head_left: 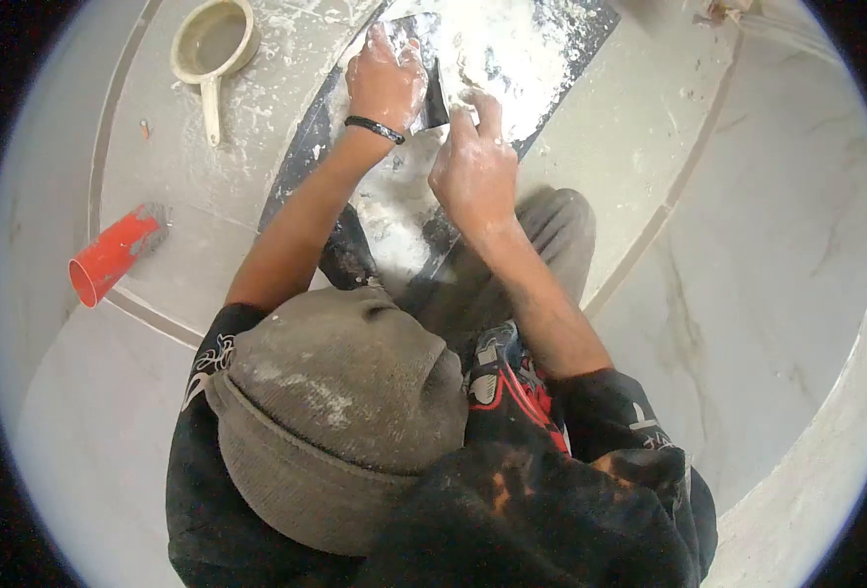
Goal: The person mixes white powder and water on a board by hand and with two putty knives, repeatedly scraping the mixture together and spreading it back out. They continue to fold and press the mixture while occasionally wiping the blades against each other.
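My left hand is closed, with white paste on its fingers and a dark bracelet at the wrist. It grips a dark flat blade that slants down beside it. My right hand is just to the right and lower, its fingers bent and closed at the blade's lower end; what they hold is hidden. Both hands are over a dark board smeared with white plaster. The plaster lies thickest around and beyond the hands.
A pale dipper with liquid in it sits on the tiled floor at upper left. Below it, a red cup lies on its side, grey residue on one end. A beanie-covered head and bent knee fill the near area.
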Demonstrator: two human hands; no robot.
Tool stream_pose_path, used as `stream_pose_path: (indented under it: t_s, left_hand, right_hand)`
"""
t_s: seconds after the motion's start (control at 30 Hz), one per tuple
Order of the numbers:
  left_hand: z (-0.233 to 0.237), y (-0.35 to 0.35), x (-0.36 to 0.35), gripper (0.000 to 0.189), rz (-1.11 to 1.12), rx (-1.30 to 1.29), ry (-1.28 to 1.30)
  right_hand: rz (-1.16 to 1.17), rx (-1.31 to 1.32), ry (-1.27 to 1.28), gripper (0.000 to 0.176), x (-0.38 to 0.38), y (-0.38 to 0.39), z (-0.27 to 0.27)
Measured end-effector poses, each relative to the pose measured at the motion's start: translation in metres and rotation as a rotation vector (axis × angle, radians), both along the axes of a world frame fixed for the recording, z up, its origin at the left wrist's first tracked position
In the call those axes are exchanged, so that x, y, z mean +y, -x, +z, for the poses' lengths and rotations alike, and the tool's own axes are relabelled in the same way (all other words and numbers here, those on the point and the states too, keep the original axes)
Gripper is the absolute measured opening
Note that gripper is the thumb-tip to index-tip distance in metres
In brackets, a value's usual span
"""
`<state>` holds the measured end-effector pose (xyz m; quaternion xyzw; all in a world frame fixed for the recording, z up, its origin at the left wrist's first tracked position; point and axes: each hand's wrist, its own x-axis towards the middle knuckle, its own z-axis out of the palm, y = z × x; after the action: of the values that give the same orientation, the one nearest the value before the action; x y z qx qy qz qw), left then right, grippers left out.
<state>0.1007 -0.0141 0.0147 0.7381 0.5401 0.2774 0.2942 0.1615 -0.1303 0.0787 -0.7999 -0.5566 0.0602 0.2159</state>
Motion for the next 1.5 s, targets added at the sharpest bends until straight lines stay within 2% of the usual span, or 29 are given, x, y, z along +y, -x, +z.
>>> stream_pose_path:
  t_s: [0.07, 0.17, 0.23, 0.27, 0.37, 0.43, 0.47, 0.53, 0.57, 0.63, 0.67, 0.77, 0.8, 0.83, 0.9, 0.93, 0.97, 1.1, 1.17, 1.23, 1.3, 1.37, 1.43, 1.47, 1.5]
  left_hand:
    - [0.001, 0.002, -0.002, 0.053, 0.013, -0.01, -0.059]
    - [0.008, 0.007, -0.004, 0.061, 0.011, -0.03, 0.024]
    - [0.01, 0.009, -0.004, 0.066, 0.037, 0.035, 0.073]
    - [0.009, 0.01, -0.004, 0.066, 0.039, 0.039, 0.074]
    - [0.007, 0.011, -0.001, 0.069, 0.025, 0.057, 0.147]
    - [0.008, 0.009, 0.0, 0.067, 0.025, -0.008, 0.149]
    - [0.006, 0.007, -0.001, 0.067, 0.022, -0.008, 0.152]
    - [0.003, 0.004, -0.002, 0.054, 0.02, 0.002, -0.083]
    - [0.004, 0.006, -0.001, 0.054, 0.022, 0.005, -0.081]
    - [0.009, 0.012, 0.001, 0.06, -0.039, -0.091, 0.193]
    - [0.007, 0.012, -0.003, 0.058, 0.003, -0.037, 0.037]
    - [0.014, 0.015, 0.0, 0.058, 0.019, -0.028, 0.153]
    - [-0.004, 0.019, 0.004, 0.059, -0.108, 0.236, -0.19]
    - [-0.021, 0.023, 0.003, 0.059, -0.108, 0.238, -0.19]
    - [-0.008, 0.015, 0.004, 0.058, -0.043, 0.111, -0.112]
    - [0.007, 0.012, 0.0, 0.057, -0.025, -0.023, 0.038]
    - [0.009, 0.008, -0.004, 0.057, -0.039, -0.031, 0.04]
    - [0.013, 0.012, -0.009, 0.053, -0.042, -0.068, 0.044]
    - [0.009, 0.024, -0.011, 0.046, -0.163, 0.003, -0.211]
    - [0.008, 0.039, -0.011, 0.04, -0.211, 0.04, -0.138]
    - [-0.009, 0.052, -0.012, 0.041, -0.285, 0.314, -0.478]
    - [-0.019, 0.058, -0.012, 0.033, -0.298, 0.309, -0.448]
    - [-0.03, 0.052, -0.013, 0.03, -0.197, 0.083, -0.255]
    - [-0.012, 0.048, -0.017, 0.031, -0.152, -0.075, -0.021]
    - [-0.013, 0.044, -0.017, 0.031, -0.143, -0.095, -0.015]
  right_hand:
    - [0.009, -0.027, 0.046, 0.025, 0.013, -0.009, -0.007]
    - [0.002, -0.051, 0.128, 0.027, 0.023, -0.039, -0.012]
    - [0.011, -0.095, -0.051, 0.026, 0.024, -0.06, -0.003]
    - [0.014, -0.09, -0.05, 0.026, 0.022, -0.065, 0.002]
    - [0.018, -0.134, -0.091, 0.026, 0.011, -0.058, 0.026]
    - [0.033, -0.001, 0.032, 0.019, 0.006, -0.032, 0.036]
    - [0.12, -0.001, 0.073, 0.024, 0.003, -0.027, 0.032]
    - [0.109, -0.028, 0.062, 0.023, 0.009, -0.02, 0.018]
    - [0.076, -0.028, 0.056, 0.024, 0.017, -0.021, 0.011]
    - [0.062, -0.055, 0.09, 0.023, 0.037, -0.038, -0.002]
    - [0.042, -0.088, 0.124, 0.023, 0.04, -0.046, -0.004]
    - [0.063, -0.087, -0.002, 0.021, 0.04, -0.068, 0.011]
    - [0.055, -0.112, 0.004, 0.02, 0.034, -0.069, 0.02]
    - [0.055, -0.11, 0.004, 0.02, 0.028, -0.063, 0.027]
    - [0.098, -0.042, 0.019, 0.019, 0.019, -0.05, 0.038]
    - [0.146, -0.037, 0.055, 0.022, 0.018, -0.044, 0.038]
    - [0.193, -0.021, 0.054, 0.019, 0.019, -0.042, 0.031]
    - [0.14, -0.136, -0.015, 0.016, 0.037, -0.06, 0.004]
    - [0.13, -0.164, -0.042, 0.016, 0.04, -0.071, 0.001]
    - [0.107, -0.205, -0.127, 0.023, 0.036, -0.079, 0.008]
    - [0.141, -0.276, -0.137, 0.03, 0.028, -0.086, 0.011]
    - [0.176, -0.214, -0.16, 0.032, 0.021, -0.091, 0.021]
    - [0.219, -0.206, -0.106, 0.035, 0.018, -0.1, 0.024]
    - [0.183, -0.066, -0.141, 0.038, 0.016, -0.101, 0.024]
    - [0.144, 0.082, -0.172, 0.04, 0.013, -0.106, 0.023]
